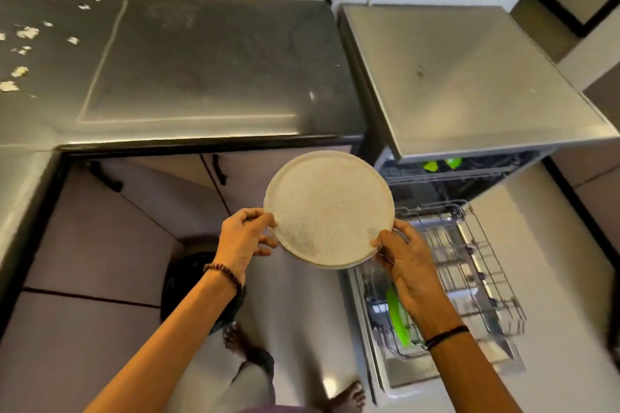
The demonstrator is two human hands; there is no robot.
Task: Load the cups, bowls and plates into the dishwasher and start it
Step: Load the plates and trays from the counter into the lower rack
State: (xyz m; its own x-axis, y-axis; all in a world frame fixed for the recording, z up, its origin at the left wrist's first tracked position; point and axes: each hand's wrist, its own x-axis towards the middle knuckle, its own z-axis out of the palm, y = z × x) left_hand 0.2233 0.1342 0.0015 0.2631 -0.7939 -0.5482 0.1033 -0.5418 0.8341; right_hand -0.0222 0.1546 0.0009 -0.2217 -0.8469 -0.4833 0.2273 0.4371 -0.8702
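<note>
Both hands on the speckled plate (328, 209), which is held in the air and tilted, face toward the camera.

Left hand (246, 235): thumb over the left rim, fingers curled under it, pinching the edge.

Right hand (406, 258): thumb on the lower-right rim, fingers behind the plate, gripping.

The plate sits between the two sets of fingers, touching nothing else.

Just below and right of the right-hand fingers is the pulled-out lower rack (476, 265) of the open dishwasher (469, 77). A green item (397, 318) stands in the rack, under the right wrist.

Beyond the fingers is the dark countertop (201, 60), with white flecks (27, 32) far left of them.

Beaded bracelet (223, 273) on the left wrist, black band (446, 335) on the right.
</note>
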